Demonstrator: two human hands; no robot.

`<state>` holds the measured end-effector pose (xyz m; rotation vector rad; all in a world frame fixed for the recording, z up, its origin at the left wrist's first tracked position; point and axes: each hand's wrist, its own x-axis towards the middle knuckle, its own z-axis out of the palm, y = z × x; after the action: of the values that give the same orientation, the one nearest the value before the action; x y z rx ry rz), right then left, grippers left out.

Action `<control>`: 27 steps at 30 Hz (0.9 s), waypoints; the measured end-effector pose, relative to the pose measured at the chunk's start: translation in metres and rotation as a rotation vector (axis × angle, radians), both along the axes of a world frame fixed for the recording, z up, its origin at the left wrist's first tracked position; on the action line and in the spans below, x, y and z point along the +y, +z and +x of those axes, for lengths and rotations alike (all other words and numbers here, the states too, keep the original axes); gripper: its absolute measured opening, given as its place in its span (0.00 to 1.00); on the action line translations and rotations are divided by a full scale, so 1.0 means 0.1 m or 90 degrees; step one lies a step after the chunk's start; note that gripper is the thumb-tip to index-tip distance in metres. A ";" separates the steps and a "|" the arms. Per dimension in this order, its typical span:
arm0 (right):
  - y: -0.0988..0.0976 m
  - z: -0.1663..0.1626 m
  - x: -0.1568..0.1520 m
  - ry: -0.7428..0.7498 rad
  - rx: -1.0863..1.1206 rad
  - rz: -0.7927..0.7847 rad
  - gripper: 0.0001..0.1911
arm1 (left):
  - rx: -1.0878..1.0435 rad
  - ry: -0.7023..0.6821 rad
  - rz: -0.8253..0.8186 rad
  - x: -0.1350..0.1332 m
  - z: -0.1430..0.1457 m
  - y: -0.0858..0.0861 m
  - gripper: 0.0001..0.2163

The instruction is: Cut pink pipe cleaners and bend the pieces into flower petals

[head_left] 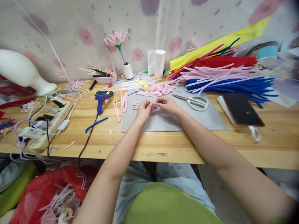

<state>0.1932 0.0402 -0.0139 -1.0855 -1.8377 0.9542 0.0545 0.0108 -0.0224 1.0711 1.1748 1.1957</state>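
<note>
Both hands work close together above the grey mat [161,124], fingertips nearly meeting. The left hand [145,109] and right hand [166,105] have their fingers narrowed in a pinch around a small pale piece [153,105], mostly hidden by the fingers, so its shape cannot be told.

The hands are hemmed in on three sides. Just beyond them lies a heap of looped pink chenille stems [161,88]; white-handled scissors [197,103] rest on the mat beside the right hand, handles toward the right. Folded pink strips [124,102] lie left of the mat, then a blue glue gun [100,101], its black cord trailing over the table edge near a short blue stem [96,125].

Farther left, a power strip [52,124] sits in tangled cables. At the back stand a pink chenille flower [116,39] in a small white vase [128,71] and a white cylinder [160,63]. Bundles of blue stems [231,87] and red stems [224,62] fill the back right, with a dark phone [243,109] nearer the front.
</note>
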 end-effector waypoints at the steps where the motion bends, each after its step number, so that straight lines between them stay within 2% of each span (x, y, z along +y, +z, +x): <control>1: 0.00 0.00 -0.01 0.008 -0.001 -0.011 0.11 | -0.003 -0.008 -0.014 -0.01 0.02 0.00 0.06; 6: -0.02 0.02 0.01 0.015 0.010 -0.058 0.13 | -0.004 -0.024 -0.044 -0.06 0.01 0.02 0.06; 12: -0.03 0.00 0.00 0.005 0.074 -0.068 0.11 | -0.039 -0.028 -0.065 -0.09 -0.04 0.03 0.07; 19: 0.01 0.05 -0.06 0.062 0.185 -0.187 0.16 | -0.027 -0.044 -0.083 -0.13 -0.06 0.06 0.08; 27: -0.02 0.05 -0.04 0.057 0.186 -0.242 0.17 | -0.006 -0.063 -0.092 -0.13 -0.06 0.07 0.05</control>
<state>0.1981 0.0366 -0.0163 -1.0220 -1.5105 1.4761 0.0489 -0.0025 -0.0158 1.0024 1.1693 1.0220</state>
